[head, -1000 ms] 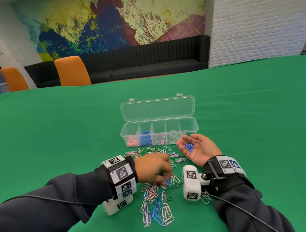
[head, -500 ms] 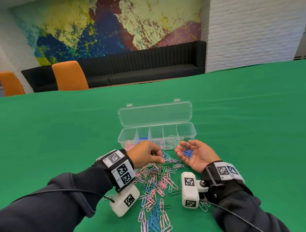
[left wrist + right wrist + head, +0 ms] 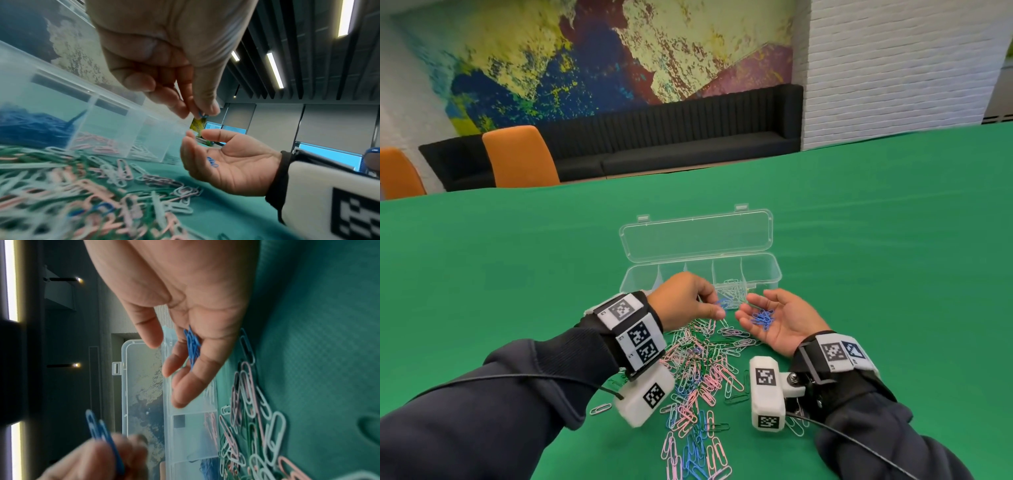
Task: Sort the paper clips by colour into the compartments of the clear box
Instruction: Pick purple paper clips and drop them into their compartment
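Clear box point(image 3: 763, 274), blue, pink, white clips sorted

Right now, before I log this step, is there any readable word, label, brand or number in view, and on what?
No readable words, brands or numbers.
Wrist bands: square black-and-white marker codes, plus tiny corner characters too small to read.
White wrist camera housings: marker codes only.
Clear box: no label visible.
Paper clips: unmarked.

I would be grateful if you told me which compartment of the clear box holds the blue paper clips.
The second compartment from the person's left: it alone shows a dark blue heap. Its right neighbour has pink clips, the next one whitish ones.
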Demonstrator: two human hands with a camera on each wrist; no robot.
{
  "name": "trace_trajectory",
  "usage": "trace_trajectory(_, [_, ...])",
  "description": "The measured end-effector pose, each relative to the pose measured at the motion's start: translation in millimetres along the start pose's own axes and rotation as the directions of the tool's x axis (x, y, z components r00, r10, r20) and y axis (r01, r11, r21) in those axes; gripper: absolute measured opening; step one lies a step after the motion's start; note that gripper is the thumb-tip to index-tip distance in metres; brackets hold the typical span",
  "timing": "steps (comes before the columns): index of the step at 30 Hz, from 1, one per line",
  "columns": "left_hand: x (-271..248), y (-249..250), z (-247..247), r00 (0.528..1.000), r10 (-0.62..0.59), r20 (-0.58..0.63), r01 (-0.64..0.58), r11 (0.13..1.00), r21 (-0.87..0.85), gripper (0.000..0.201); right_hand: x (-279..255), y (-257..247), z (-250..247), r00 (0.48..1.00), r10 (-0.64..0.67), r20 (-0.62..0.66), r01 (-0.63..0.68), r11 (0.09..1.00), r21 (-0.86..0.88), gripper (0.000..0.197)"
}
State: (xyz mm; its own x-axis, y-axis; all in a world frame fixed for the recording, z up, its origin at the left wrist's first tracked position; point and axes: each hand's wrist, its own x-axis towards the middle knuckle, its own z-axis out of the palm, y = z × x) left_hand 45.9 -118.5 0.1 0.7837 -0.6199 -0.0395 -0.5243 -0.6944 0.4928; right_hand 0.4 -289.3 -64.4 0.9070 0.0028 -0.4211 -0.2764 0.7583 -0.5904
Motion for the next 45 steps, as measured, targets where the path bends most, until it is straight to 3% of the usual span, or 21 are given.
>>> trace_trajectory(4, [10, 20, 4, 0.989, 0.058, -0.138, -0.067, 0.996, -0.059, 0.021, -3, 2, 5, 0.999, 0.048, 0.023, -0.047, 0.999, -0.027, 0.035])
trace_trajectory(7, [12, 17, 4, 0.985, 0.067, -0.157, -0.072, 0.997, -0.026, 0.031, -3, 1, 3, 0.998, 0.059, 0.026, -0.059, 0.998, 0.006, 0.036])
trace_trajectory(10, [1, 0, -4, 0.991, 0.046, -0.129, -0.044, 0.999, 0.015, 0.021, -1, 0, 0, 0.998, 0.053, 0.029, -0.054, 0.998, 0.043, 0.035])
trace_trajectory(13, [-20, -15, -10, 0.991, 0.105, 0.089, -0.116, 0.985, 0.132, 0.013, 1, 1, 0, 0.998, 0.049, 0.029, -0.05, 0.998, 0.039, 0.035])
trace_trajectory(17, [-38, -25, -6, 0.897, 0.166, 0.41, -0.298, 0.911, 0.284, 0.021, 1, 1, -2, 0.998, 0.042, 0.04, -0.043, 0.998, 0.038, 0.033])
trace_trajectory(20, [-43, -30, 3, 0.843, 0.139, 0.52, -0.363, 0.86, 0.359, 0.032, 1, 1, -3, 0.999, 0.03, 0.037, -0.031, 0.999, 0.039, 0.032])
trace_trajectory(25, [-37, -33, 10, 0.901, 0.062, 0.429, -0.274, 0.849, 0.452, 0.039, -1, 0, -1, 0.999, 0.016, 0.033, -0.017, 0.999, 0.028, 0.031])
trace_trajectory(28, [-34, -35, 7, 0.928, 0.085, 0.362, -0.249, 0.866, 0.434, 0.034, 1, 0, -3, 0.999, 0.014, 0.035, -0.015, 0.999, 0.032, 0.032])
trace_trajectory(35, [-32, -31, 8, 0.914, 0.164, 0.372, -0.313, 0.868, 0.386, 0.021, 2, 1, -3, 0.999, 0.001, 0.033, -0.002, 1.0, 0.026, 0.032])
trace_trajectory(40, [-21, -20, 13, 0.87, 0.143, 0.471, -0.376, 0.811, 0.448, 0.024, 2, 0, -3, 0.999, -0.009, 0.035, 0.008, 1.0, 0.03, 0.032])
trace_trajectory(45, [-10, -16, 11, 0.88, 0.05, 0.472, -0.343, 0.754, 0.56, 0.034, 3, 0, -4, 0.999, -0.013, 0.034, 0.012, 1.0, 0.024, 0.032])
